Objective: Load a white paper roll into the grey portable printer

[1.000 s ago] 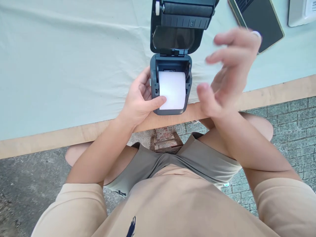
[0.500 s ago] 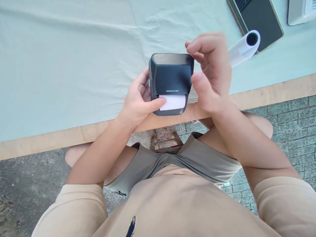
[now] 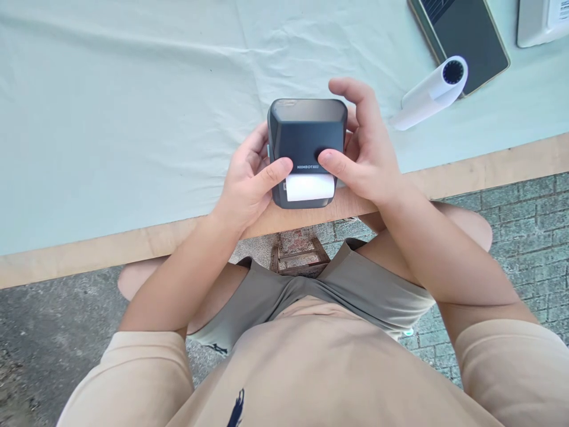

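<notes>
A black label printer (image 3: pixel 306 139) marked NIIMBOT is held over the table's front edge. From its slot a white strip of label paper (image 3: pixel 310 187) sticks out toward me. My left hand (image 3: pixel 249 178) grips the printer's left side, thumb on the front above the paper's left end. On the right side, my right hand (image 3: pixel 367 148) holds the printer too, with its thumb on the lid near the lettering and its index finger raised off the casing. The other right fingers are partly hidden behind the printer.
A white tube-like object (image 3: pixel 427 98) with a dark round end lies right of my hands, against a dark phone-like device (image 3: pixel 473 44). A white box-shaped item (image 3: pixel 540 26) is at the top right corner. Pale cloth (image 3: pixel 133 118) covers the table, whose wooden edge (image 3: pixel 89 252) runs before me.
My right hand has come in from the right and taken hold of the printer. My left thumb has shifted up off the paper onto the casing.
</notes>
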A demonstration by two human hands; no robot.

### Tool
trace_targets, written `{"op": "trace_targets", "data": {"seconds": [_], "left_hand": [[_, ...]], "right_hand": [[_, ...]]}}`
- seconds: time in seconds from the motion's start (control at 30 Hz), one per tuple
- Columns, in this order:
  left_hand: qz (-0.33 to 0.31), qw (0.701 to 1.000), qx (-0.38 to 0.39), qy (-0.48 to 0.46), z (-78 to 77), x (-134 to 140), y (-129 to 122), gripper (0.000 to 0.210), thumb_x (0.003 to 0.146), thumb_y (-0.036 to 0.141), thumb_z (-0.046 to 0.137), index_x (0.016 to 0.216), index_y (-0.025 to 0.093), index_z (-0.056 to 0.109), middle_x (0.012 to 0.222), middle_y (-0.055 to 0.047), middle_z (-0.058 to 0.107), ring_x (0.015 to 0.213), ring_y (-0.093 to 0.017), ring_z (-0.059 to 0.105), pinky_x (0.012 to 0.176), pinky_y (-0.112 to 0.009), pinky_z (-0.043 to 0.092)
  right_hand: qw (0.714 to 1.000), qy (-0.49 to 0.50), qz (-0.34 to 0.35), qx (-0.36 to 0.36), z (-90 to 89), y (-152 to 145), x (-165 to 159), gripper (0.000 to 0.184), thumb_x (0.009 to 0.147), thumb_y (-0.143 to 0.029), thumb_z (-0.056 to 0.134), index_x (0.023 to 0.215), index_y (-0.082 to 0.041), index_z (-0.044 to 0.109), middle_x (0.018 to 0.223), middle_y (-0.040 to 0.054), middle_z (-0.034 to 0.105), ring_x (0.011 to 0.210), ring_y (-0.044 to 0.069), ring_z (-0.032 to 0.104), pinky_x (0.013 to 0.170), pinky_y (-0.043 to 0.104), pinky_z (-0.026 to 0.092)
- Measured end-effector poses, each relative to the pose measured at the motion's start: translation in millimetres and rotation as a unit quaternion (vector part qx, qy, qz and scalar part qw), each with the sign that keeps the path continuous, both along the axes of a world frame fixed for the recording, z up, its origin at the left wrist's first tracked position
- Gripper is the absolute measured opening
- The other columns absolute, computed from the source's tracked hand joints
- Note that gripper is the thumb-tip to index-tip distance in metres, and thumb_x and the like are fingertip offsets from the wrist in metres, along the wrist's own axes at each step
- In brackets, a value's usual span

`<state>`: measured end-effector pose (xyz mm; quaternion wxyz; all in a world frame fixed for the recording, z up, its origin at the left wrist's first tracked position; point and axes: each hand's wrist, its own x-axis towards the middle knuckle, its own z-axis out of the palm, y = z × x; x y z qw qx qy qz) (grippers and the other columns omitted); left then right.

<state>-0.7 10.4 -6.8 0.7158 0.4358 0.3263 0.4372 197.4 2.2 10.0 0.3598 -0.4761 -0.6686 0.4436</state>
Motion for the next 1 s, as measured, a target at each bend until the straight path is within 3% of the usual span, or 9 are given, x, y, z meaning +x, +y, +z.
{"op": "trace_targets", "data": {"seconds": [0.2, 0.3, 0.4, 0.5, 0.67, 1.0], "left_hand": [[-0.001, 1.0, 0.005, 0.002, 0.1, -2.1, -0.4, 0.055, 0.071, 0.049, 0.079, 0.117, 0.025, 0.061, 0.12, -0.008, 0.069, 0.13, -0.034, 0.057, 0.102, -0.044, 0.055], [0.001, 1.0, 0.0, -0.025, 0.6, -0.2, -0.2, 0.05, 0.075, 0.047, 0.077, 0.117, 0.024, 0.063, 0.118, -0.008, 0.068, 0.126, -0.032, 0.06, 0.102, -0.043, 0.054], [0.01, 0.997, -0.035, -0.067, -0.1, 1.3, 0.5, 0.036, 0.09, 0.045, 0.059, 0.116, 0.021, 0.066, 0.104, -0.005, 0.069, 0.107, -0.021, 0.068, 0.095, -0.038, 0.057], [0.031, 0.996, -0.046, -0.068, -3.9, 1.0, 1.4, 0.027, 0.096, 0.039, 0.053, 0.112, 0.024, 0.069, 0.093, 0.001, 0.068, 0.091, -0.012, 0.069, 0.087, -0.028, 0.059], [0.033, 0.998, -0.026, -0.037, -9.2, -1.0, 3.6, 0.028, 0.094, 0.043, 0.056, 0.113, 0.028, 0.068, 0.097, 0.002, 0.07, 0.101, -0.016, 0.071, 0.09, -0.031, 0.06], [0.058, 0.997, -0.044, -0.029, -2.6, 1.2, 2.9, 0.022, 0.097, 0.031, 0.051, 0.11, 0.026, 0.068, 0.1, 0.002, 0.073, 0.105, -0.017, 0.072, 0.097, -0.032, 0.059]], "right_hand": [[1.0, 0.015, 0.001, -0.007, -0.7, 0.7, -0.5, 0.078, 0.08, -0.066, 0.062, 0.139, -0.029, 0.025, 0.122, 0.0059, 0.054, 0.084, 0.01, 0.058, 0.071, 0.024, 0.051], [1.0, 0.003, -0.017, 0.005, -2.5, 0.1, -1.0, 0.073, 0.083, -0.071, 0.054, 0.138, -0.029, 0.03, 0.122, 0.0059, 0.054, 0.089, 0.012, 0.059, 0.073, 0.026, 0.051], [0.999, -0.01, -0.028, 0.029, -3.8, -0.1, -0.9, 0.066, 0.087, -0.074, 0.041, 0.136, -0.03, 0.036, 0.118, 0.0039, 0.057, 0.088, 0.012, 0.059, 0.077, 0.028, 0.051], [0.998, -0.018, -0.035, 0.044, -4.1, 0.3, -0.7, 0.064, 0.088, -0.074, 0.039, 0.135, -0.03, 0.04, 0.115, 0.002, 0.058, 0.089, 0.012, 0.059, 0.085, 0.03, 0.052], [0.999, 0.01, -0.028, 0.031, -1.8, 0.5, -0.7, 0.061, 0.089, -0.071, 0.041, 0.135, -0.03, 0.04, 0.114, 0.0018, 0.057, 0.094, 0.013, 0.059, 0.088, 0.031, 0.054], [0.999, 0.044, -0.003, 0.008, -1.1, -1.3, -1.6, 0.06, 0.09, -0.067, 0.044, 0.138, -0.034, 0.033, 0.128, 0.0023, 0.053, 0.109, 0.016, 0.06, 0.096, 0.034, 0.056]]}}
